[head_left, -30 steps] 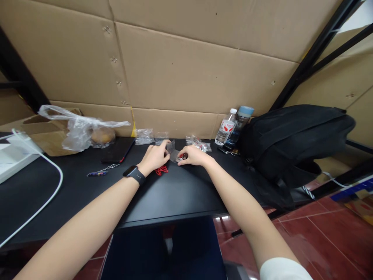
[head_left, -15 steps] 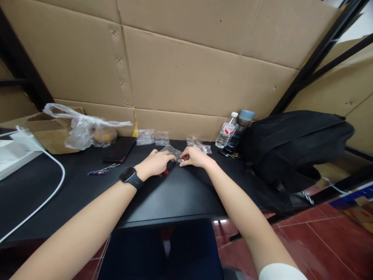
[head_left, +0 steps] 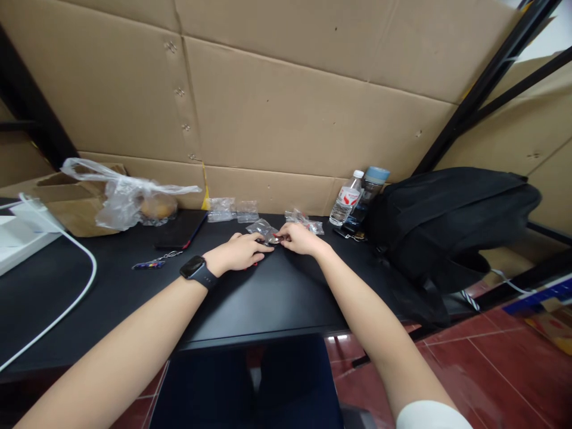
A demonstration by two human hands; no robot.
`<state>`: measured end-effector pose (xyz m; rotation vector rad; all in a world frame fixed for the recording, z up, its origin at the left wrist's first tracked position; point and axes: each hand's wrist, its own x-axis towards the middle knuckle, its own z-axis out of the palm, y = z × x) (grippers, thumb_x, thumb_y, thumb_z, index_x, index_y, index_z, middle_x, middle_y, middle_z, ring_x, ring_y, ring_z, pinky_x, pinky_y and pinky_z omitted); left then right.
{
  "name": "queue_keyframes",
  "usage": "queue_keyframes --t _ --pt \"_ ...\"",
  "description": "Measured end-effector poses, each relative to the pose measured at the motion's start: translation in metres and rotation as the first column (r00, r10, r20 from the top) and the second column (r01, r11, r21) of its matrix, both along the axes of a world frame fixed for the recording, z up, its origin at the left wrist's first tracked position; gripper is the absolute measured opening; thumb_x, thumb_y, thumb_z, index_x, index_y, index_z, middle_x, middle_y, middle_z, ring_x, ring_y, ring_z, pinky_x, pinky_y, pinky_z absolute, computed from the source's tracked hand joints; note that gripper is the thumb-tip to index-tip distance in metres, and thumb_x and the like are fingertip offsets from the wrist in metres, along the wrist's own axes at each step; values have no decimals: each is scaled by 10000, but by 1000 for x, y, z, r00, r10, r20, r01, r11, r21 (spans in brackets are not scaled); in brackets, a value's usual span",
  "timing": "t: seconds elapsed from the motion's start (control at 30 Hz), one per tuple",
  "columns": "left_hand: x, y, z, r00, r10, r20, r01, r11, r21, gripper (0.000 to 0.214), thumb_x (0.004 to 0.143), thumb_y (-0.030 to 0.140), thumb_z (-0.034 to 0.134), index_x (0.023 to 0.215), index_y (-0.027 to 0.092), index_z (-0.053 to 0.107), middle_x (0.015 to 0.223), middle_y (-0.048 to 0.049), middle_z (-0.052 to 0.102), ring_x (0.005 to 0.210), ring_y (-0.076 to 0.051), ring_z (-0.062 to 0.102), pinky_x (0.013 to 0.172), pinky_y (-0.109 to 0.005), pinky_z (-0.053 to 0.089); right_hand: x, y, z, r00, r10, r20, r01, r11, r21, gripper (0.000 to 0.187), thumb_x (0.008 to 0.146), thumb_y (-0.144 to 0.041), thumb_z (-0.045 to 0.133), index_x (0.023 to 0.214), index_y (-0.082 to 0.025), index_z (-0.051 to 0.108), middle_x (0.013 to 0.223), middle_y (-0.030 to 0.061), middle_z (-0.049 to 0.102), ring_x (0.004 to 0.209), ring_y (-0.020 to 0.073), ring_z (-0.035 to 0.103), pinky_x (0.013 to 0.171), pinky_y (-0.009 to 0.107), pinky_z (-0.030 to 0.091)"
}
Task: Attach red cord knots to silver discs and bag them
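Note:
My left hand (head_left: 239,252), with a black smartwatch (head_left: 197,271) on its wrist, lies low on the black table (head_left: 268,298) with its fingers pinching the edge of a small clear plastic bag (head_left: 261,227). My right hand (head_left: 300,238) meets it from the right, fingers closed on a small dark red-and-black piece (head_left: 273,239) at the bag's mouth. A red cord under my left hand is almost fully hidden.
More small clear bags (head_left: 232,210) lie by the cardboard wall, others (head_left: 308,221) just right of my hands. A phone (head_left: 181,229), a keychain (head_left: 152,262), a plastic bag with bread (head_left: 134,199), a white cable (head_left: 67,298), two bottles (head_left: 353,196) and a black backpack (head_left: 447,220) stand around.
My left hand has lowered flat onto the table over the red cord, and the clear bag has moved from upright to lying between both hands. My right hand stayed in place.

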<state>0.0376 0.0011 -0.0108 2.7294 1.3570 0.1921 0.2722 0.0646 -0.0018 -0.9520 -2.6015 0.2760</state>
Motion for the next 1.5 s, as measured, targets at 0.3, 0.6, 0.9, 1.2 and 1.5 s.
queue_keyframes --t 0.3,0.6,0.9,1.2,1.5 --pt "-1 -4 10 999 -41 8 41 998 -46 406 969 262 515 1289 467 660 1530 3 488 1294 -246 562 1076 -404 359 -25 -9 -8 982 -168 -88 184 960 213 241 764 -222 845 927 -194 669 951 32 620 873 183 599 722 253 405" --pt "-3 5 6 985 -99 143 93 995 44 400 880 107 485 1035 337 773 1297 -11 645 1189 -207 624 1019 -336 423 -35 -8 -14 928 -366 -66 371 899 233 261 820 -293 786 1002 -206 620 954 60 638 822 208 594 702 280 393" --pt "2 10 -3 962 123 244 -179 959 220 304 831 266 643 1134 281 630 1184 -63 673 1145 -287 598 944 -411 392 6 10 1 974 55 -218 -40 996 74 297 858 -20 545 1088 -176 647 991 51 657 849 160 585 803 270 434" --pt "-3 12 5 889 271 370 -337 933 128 188 949 339 497 951 254 665 998 -26 765 1001 -258 677 946 -422 362 -8 7 -7 973 -74 -219 68 997 -32 69 877 -197 678 830 -156 707 782 17 668 669 124 555 688 246 412" --pt "1 11 2 813 360 458 -399 917 -11 387 879 304 577 1246 278 460 875 8 786 921 -249 714 934 -422 354 -12 5 -14 912 -208 -354 138 967 -213 438 805 -131 655 1229 -195 565 663 -61 663 625 137 635 685 237 458"
